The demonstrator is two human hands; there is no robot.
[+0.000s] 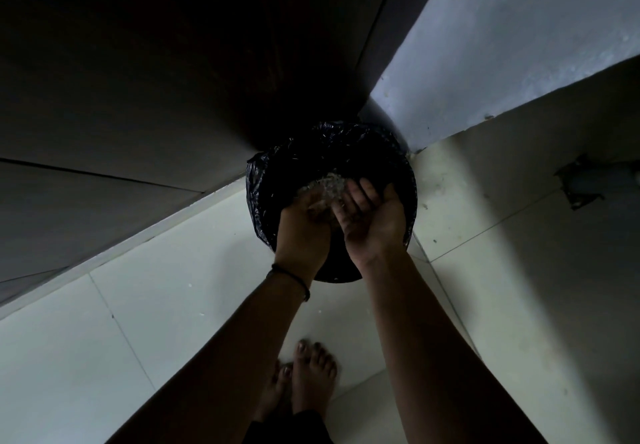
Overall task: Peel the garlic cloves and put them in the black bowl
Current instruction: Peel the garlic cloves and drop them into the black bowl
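I'm standing over the bin (258, 180), and both hands are hanging above its mouth. My left hand (301, 232) is turned back-up, with its fingers bending down into a clump of pale, papery skins (327, 185). Those fingers are hiding behind the knuckles, so I can't tell whether they're gripping the clump or just resting on it. My right hand (372, 215) is lying palm-up just beside it, fingers loose and nearly straight, grasping nothing, its inner edge touching the skins. So the skins are sitting between my two hands, over the middle of the bin. The light is too dim to tell whether a clove is among them.

A crinkled black liner (346, 146) is wrapping the bin's rim. My hands and forearms are covering the bin's near half, so I'm only seeing the far rim and the two sides. The bin is sitting tight in a corner, with a dark panel (138, 80) on its left and a pale wall (502, 45) behind on the right. A thin dark band (294, 279) is circling my left wrist. My bare feet (311, 371) are showing on the pale tiled floor (156, 305) between my forearms, and a few white flecks (319, 311) are lying just ahead of them. Off to the right, a grey pipe (602, 180) is poking out of a ragged hole.
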